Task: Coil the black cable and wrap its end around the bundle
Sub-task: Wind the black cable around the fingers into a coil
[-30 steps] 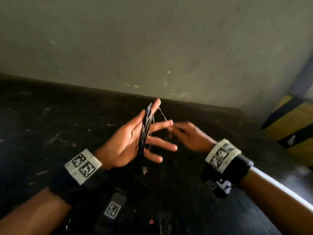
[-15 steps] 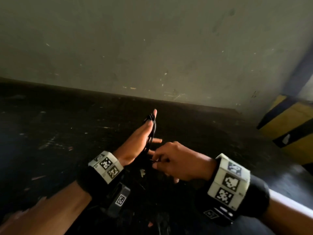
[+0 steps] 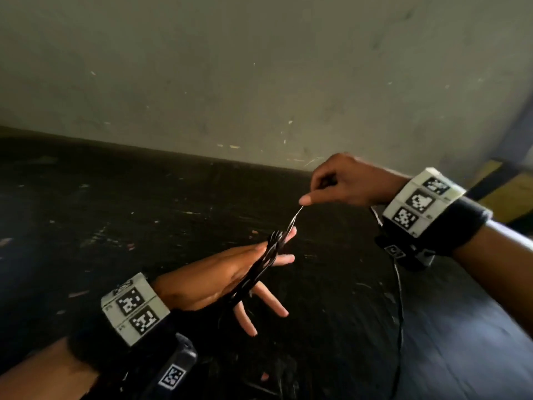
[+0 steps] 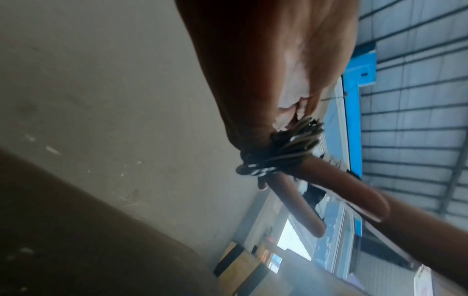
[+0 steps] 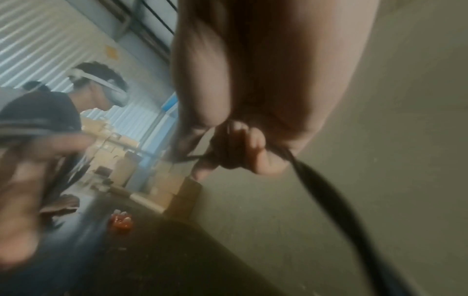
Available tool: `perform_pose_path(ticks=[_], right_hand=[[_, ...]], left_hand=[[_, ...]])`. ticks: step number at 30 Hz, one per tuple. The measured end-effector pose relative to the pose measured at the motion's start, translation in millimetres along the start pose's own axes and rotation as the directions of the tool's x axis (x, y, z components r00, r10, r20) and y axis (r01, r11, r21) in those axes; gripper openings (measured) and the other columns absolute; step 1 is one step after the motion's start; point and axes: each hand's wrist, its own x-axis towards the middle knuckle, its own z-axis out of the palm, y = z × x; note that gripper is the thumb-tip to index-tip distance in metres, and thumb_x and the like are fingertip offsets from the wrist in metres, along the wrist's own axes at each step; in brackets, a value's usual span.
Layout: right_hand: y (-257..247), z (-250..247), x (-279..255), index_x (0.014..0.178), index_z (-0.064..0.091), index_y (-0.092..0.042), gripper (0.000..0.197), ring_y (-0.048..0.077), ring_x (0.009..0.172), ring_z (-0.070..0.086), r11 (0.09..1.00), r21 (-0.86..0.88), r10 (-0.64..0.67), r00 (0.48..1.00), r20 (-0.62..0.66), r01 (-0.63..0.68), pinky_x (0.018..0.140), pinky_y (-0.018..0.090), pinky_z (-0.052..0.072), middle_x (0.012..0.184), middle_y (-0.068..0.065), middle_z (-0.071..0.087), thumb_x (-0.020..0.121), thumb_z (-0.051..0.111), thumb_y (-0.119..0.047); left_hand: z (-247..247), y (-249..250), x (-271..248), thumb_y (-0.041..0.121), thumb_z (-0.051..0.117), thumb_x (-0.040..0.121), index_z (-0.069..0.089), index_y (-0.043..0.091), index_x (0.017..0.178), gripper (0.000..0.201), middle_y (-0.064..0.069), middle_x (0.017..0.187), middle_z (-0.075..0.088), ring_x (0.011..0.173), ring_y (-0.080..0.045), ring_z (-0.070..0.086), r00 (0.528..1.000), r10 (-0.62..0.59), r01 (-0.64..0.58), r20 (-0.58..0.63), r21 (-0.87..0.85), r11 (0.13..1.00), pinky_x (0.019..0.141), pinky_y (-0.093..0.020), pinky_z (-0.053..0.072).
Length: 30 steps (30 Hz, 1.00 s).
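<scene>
The black cable coil (image 3: pixel 261 265) is wound around the straight, spread fingers of my left hand (image 3: pixel 219 278), low in the middle of the head view. Up and to the right, my right hand (image 3: pixel 331 186) pinches a strand of cable (image 3: pixel 294 219) that runs taut from the top of the coil. The loose tail (image 3: pixel 399 313) hangs from that hand down to the table. The left wrist view shows the coil (image 4: pixel 283 152) looped over the base of the fingers (image 4: pixel 341 188). In the blurred right wrist view, curled fingers (image 5: pixel 235 152) grip the cable, and the tail (image 5: pixel 329 196) trails away.
A dark, scuffed table (image 3: pixel 115 212) lies below both hands, with a grey wall (image 3: pixel 259 67) behind it. A yellow-and-black striped edge (image 3: pixel 507 194) stands at the far right. The right wrist view shows another person (image 5: pixel 50 112), stacked boxes (image 5: pixel 113 156) and a small red object (image 5: pixel 121 220).
My right hand has gone from just beside the coil up and to the right, drawing a strand taut. The left hand has lowered slightly with its fingers spread.
</scene>
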Motion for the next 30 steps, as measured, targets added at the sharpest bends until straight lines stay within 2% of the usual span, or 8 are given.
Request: perform_pose_path(ticks=[2,4,9,12,18,20,25,30], right_hand=[[11,19,3,0.069,0.068,-0.013,0.045,0.018,0.048,0.051,0.999,0.051,0.005,0.998,-0.067,-0.001,0.05,0.028,0.041,0.056,0.004,0.059,0.073,0.058,-0.057],[15,36,5,0.068,0.067,-0.013,0.046,0.006,0.043,0.043,0.993,0.114,0.015,0.985,-0.171,0.005,0.047,0.021,0.036,0.05,-0.003,0.052,0.077,0.053,-0.056],[12,82,8,0.059,0.057,-0.027,0.035,0.001,0.048,0.041,0.961,0.275,0.076,0.93,-0.359,0.028,0.05,0.019,0.036,0.051,-0.007,0.05,0.093,0.049,-0.032],[-2,116,2,0.08,0.068,-0.014,0.03,0.008,0.051,0.047,0.909,0.416,0.115,0.957,-0.268,0.007,0.049,0.025,0.039,0.061,0.009,0.059,0.096,0.044,-0.023],[-48,133,-16,0.092,0.061,-0.007,0.02,0.006,0.062,0.057,0.94,0.336,0.075,0.996,-0.042,-0.057,0.059,0.023,0.049,0.074,-0.002,0.061,0.095,0.049,-0.023],[-55,122,-25,0.093,0.063,-0.007,0.018,0.01,0.066,0.059,0.951,0.301,0.095,0.994,-0.052,-0.075,0.062,0.027,0.05,0.079,0.003,0.064,0.094,0.051,-0.02],[-69,72,-43,0.088,0.069,-0.005,0.018,-0.01,0.056,0.052,0.985,0.162,0.038,0.996,0.085,-0.052,0.055,0.005,0.035,0.064,-0.023,0.048,0.091,0.057,-0.018],[-64,21,-34,0.085,0.071,-0.012,0.017,-0.006,0.058,0.052,0.998,-0.063,-0.01,0.971,0.239,0.026,0.058,0.007,0.037,0.064,-0.011,0.058,0.087,0.063,-0.027]], left_hand=[[-3,9,-3,0.052,0.029,0.091,0.032,0.061,0.133,0.044,0.004,0.15,0.041,0.112,-0.04,0.061,0.999,0.044,-0.042,0.028,-0.087,0.995,0.057,-0.038,0.061],[-7,18,-3,0.051,0.026,0.092,0.039,0.057,0.132,0.043,-0.002,0.146,0.048,0.109,-0.04,0.063,0.995,0.083,-0.074,0.051,-0.173,0.982,0.055,-0.037,0.061],[-11,42,11,0.05,0.027,0.092,0.042,0.05,0.134,0.044,-0.01,0.144,0.049,0.102,-0.038,0.067,0.975,0.223,-0.209,0.002,-0.338,0.918,0.05,-0.035,0.061],[-15,58,27,0.05,0.029,0.093,0.037,0.049,0.138,0.045,-0.013,0.147,0.044,0.101,-0.04,0.067,0.95,0.287,-0.313,-0.125,-0.393,0.865,0.05,-0.034,0.061],[-25,53,59,0.051,0.021,0.097,0.022,0.054,0.141,0.044,-0.013,0.155,0.029,0.097,-0.036,0.07,0.896,0.284,-0.375,-0.34,-0.24,0.895,0.061,-0.032,0.061],[-28,45,62,0.052,0.02,0.097,0.017,0.056,0.141,0.044,-0.01,0.158,0.023,0.1,-0.034,0.069,0.891,0.274,-0.35,-0.362,-0.165,0.922,0.066,-0.034,0.062],[-26,18,65,0.049,0.016,0.098,0.006,0.054,0.143,0.046,-0.001,0.16,0.014,0.09,-0.019,0.071,0.892,0.212,-0.236,-0.4,-0.012,0.972,0.061,-0.035,0.061],[-15,-14,62,0.062,0.025,0.09,0.011,0.047,0.146,0.06,0.0,0.158,0.023,0.089,-0.028,0.072,0.95,0.093,-0.053,-0.297,0.139,0.989,0.052,-0.037,0.059]])
